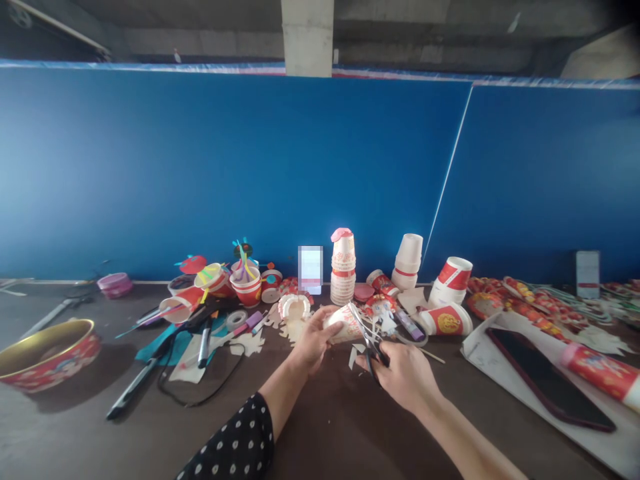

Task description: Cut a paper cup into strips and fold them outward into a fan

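My left hand (pixel 316 339) is closed round a white paper cup (pixel 344 325) with red print, tipped on its side above the table. In my right hand (pixel 406 373) is a pair of scissors (pixel 371 341) with black handles. Their blades lie against the right end of the cup, around its rim. Small white paper scraps (pixel 356 355) are just under the blades. Behind the cup rises a tall stack of paper cups (pixel 343 270) with a pink piece on top.
A gold-lined red bowl (pixel 50 357) stands at the left, near a glue gun (pixel 150 367) with its cord and a black marker (pixel 204 345). Several decorated cups (pixel 246 288) are behind. At the right, a phone (pixel 550 377) lies on white paper (pixel 493 360).
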Demonstrator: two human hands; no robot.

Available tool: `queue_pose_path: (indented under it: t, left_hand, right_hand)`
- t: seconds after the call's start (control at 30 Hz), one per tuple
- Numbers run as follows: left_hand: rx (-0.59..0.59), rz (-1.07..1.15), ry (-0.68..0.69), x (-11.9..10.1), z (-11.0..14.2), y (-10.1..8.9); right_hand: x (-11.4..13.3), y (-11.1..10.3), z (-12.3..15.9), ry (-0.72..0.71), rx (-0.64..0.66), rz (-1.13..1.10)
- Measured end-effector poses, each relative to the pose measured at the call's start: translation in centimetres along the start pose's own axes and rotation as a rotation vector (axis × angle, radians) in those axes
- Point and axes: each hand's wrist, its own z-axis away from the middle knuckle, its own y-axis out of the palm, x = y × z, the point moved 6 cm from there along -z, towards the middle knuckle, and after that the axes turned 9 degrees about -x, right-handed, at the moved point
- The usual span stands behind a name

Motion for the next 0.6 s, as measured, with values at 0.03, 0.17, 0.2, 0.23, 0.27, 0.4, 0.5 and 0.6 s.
queue_pose_path:
  t: [0.03,0.17,0.2,0.23,0.27,0.4,0.5,0.6]
  left_hand:
    - [-0.001,0.004,-0.001,-0.04,0.01,0.01]
    - [-0.014,-0.011,-0.008,0.0,-0.05,-0.06]
    - [-0.017,-0.014,-0.008,0.01,-0.08,-0.07]
    - [-0.019,-0.014,-0.007,0.01,-0.11,-0.07]
    - [-0.02,-0.01,-0.004,-0.01,-0.13,-0.07]
    - [-0.011,-0.005,0.004,-0.09,-0.17,-0.05]
    - [0.0,-0.026,0.016,-0.11,-0.19,-0.12]
    - [0.017,-0.038,0.035,0.0,-0.25,-0.23]
  right_hand:
    - [0.02,-0.03,0.01,-0.005,-0.002,-0.001]
    - [-0.02,-0.08,-0.01,-0.014,-0.001,-0.005]
    - [-0.03,-0.09,-0.04,-0.017,0.0,-0.001]
    - [-0.03,-0.1,-0.07,-0.02,0.0,0.004]
    - [-0.03,-0.09,-0.09,-0.021,0.0,0.01]
    - [-0.04,-0.01,-0.09,-0.017,-0.001,0.029]
    - [-0.12,0.09,0.0,-0.013,-0.002,0.041]
    - [-0.33,0.23,0.04,0.007,0.014,0.052]
